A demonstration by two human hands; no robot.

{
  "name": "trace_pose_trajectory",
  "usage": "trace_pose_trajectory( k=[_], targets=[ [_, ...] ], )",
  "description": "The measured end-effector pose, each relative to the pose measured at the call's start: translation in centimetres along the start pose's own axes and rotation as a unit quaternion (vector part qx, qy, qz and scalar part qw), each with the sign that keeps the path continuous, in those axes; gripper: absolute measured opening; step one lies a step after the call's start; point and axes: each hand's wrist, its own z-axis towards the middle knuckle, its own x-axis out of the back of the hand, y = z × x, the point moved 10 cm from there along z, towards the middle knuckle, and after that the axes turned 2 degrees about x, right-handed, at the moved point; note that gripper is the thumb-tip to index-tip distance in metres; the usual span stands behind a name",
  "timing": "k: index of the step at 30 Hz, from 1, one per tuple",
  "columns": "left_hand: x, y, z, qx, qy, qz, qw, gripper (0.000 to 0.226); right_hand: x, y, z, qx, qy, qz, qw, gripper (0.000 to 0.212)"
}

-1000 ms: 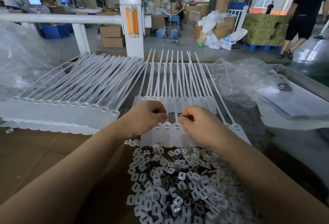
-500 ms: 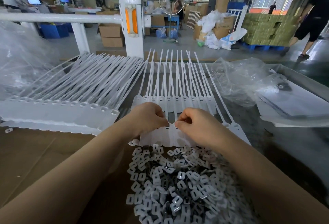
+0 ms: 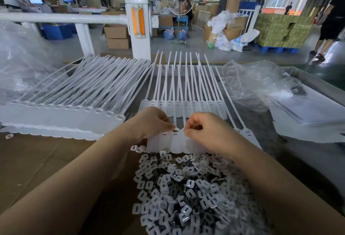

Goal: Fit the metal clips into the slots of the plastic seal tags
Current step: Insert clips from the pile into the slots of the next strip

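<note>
A near row of white plastic seal tags (image 3: 170, 142) lies flat in front of me, slots facing up. My left hand (image 3: 152, 122) has curled fingers, and thumb and forefinger pinch the head of one tag just above its slot (image 3: 175, 131). My right hand (image 3: 204, 131) is curled too. Its fingertips pinch a small metal clip at the neighbouring tag's head, and the clip is mostly hidden by the fingers. A heap of loose metal clips (image 3: 186, 188) lies just below the tags, between my forearms.
A second row of tags (image 3: 186, 106) lies behind my hands, straps pointing away. A large stack of tags (image 3: 61, 115) fills the left side. Crumpled clear plastic bags (image 3: 248, 85) and flat bagged packs (image 3: 308, 111) lie at the right. A white rail post (image 3: 138, 23) stands beyond.
Both hands have drawn closer together over the near row of tags. The left fingertips have come to one tag's slot, and the right fingertips have moved left, beside it.
</note>
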Motion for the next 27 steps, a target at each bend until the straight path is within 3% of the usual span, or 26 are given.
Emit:
trace_pose_trajectory(
  k=[8,12,21,24,27],
  targets=[
    [0.4,-0.3,-0.1,-0.028,0.011,0.004,1.000,0.011,-2.4,-3.1,-1.3,0.110,-0.155,-0.013,0.982,0.011],
    [0.6,-0.3,0.0,-0.036,0.022,-0.010,0.999,0.011,-3.3,-3.6,-1.8,0.132,-0.188,-0.052,0.972,0.016],
    [1.1,0.4,-0.1,-0.069,0.046,-0.027,0.996,0.011,-3.1,-3.8,-1.8,0.139,-0.161,-0.059,0.975,0.003],
    [1.3,1.4,-0.6,-0.104,0.048,-0.056,0.992,0.009,-1.8,-3.5,-1.2,0.112,-0.101,-0.010,0.988,0.008],
    [1.0,2.3,-1.1,-0.125,0.009,-0.141,0.982,0.009,0.9,-2.0,-0.3,0.064,0.013,0.070,0.995,0.012]
  ],
)
